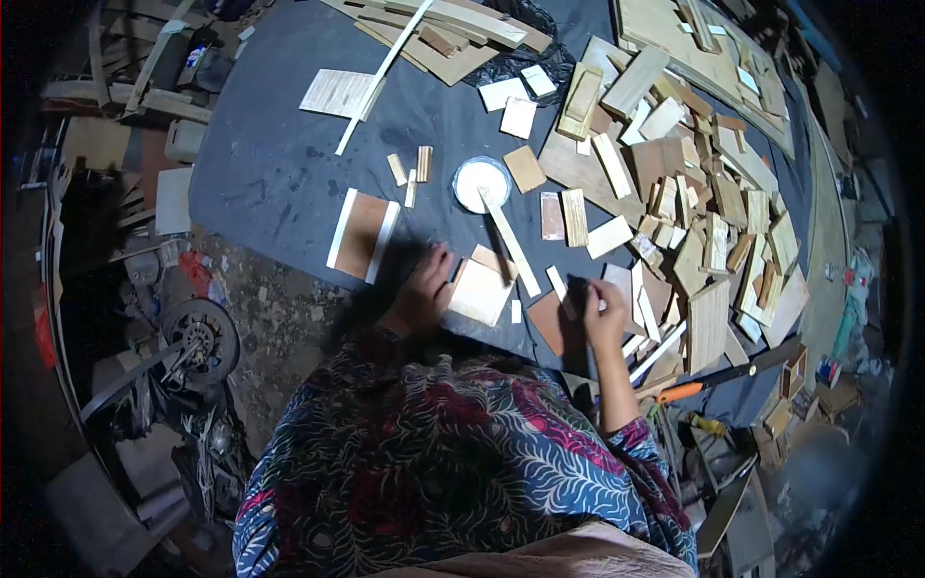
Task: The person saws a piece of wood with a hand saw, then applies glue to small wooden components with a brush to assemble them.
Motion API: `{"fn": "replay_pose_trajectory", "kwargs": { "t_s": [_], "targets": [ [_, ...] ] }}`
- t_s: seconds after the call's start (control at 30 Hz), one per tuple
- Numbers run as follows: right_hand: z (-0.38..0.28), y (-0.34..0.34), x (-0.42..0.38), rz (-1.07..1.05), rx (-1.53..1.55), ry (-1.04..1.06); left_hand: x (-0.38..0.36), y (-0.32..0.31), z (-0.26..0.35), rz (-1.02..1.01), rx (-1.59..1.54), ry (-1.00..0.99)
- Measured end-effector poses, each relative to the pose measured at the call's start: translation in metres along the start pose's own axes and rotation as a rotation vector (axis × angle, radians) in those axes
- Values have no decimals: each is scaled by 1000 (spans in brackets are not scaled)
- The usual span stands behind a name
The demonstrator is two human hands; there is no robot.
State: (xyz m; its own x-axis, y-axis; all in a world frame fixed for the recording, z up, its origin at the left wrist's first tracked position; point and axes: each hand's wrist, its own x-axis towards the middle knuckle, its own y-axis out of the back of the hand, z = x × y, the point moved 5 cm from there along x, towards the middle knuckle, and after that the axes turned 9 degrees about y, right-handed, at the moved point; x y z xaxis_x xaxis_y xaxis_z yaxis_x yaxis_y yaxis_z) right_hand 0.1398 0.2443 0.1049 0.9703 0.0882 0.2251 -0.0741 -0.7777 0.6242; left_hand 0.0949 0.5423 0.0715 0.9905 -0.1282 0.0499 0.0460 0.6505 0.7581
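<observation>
My left hand (422, 292) is at the table's near edge with its fingers apart, holding nothing I can see. It is beside a pale square wood piece (480, 292), and to its upper left lies a brown panel (364, 236) with white strips along two sides. My right hand (605, 316) has its fingers curled together above a brown board (551, 323); a small pale spot shows at the fingertips, too small to name. Between the hands, a flat wooden stick (511, 243) leans from a round tub of white paste (480, 183). A narrow light strip (559, 289) lies left of my right hand.
A large heap of wood offcuts (713, 207) covers the table's right side. Longer boards (443, 53) and a thin strip (385, 72) lie at the back. An orange-handled saw (682, 391) rests at the right front edge. A wheel (199, 337) stands on the floor at left.
</observation>
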Motion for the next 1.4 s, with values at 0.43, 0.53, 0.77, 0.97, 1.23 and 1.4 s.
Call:
{"fn": "replay_pose_trajectory", "kwargs": {
  "t_s": [0.43, 0.53, 0.77, 0.97, 1.23, 1.4],
  "targets": [
    [-72, -135, 0, -211, -483, 293, -3, -9, -27, -89, -113, 377],
    [-65, -136, 2, -209, -452, 235, 4, -11, -17, -181, -130, 374],
    [-51, -129, -19, 5, 24, -14, 0, -16, -23, -146, -185, 387],
    [-60, -126, -18, -21, 222, -134, -7, -9, -25, -82, -302, 429],
    [-42, -125, -13, 126, -43, -5, -1, -5, -26, -15, -188, 394],
    [-36, -98, -12, 169, -121, 33, 3, -7, -27, -23, -174, 431]
  ]
}}
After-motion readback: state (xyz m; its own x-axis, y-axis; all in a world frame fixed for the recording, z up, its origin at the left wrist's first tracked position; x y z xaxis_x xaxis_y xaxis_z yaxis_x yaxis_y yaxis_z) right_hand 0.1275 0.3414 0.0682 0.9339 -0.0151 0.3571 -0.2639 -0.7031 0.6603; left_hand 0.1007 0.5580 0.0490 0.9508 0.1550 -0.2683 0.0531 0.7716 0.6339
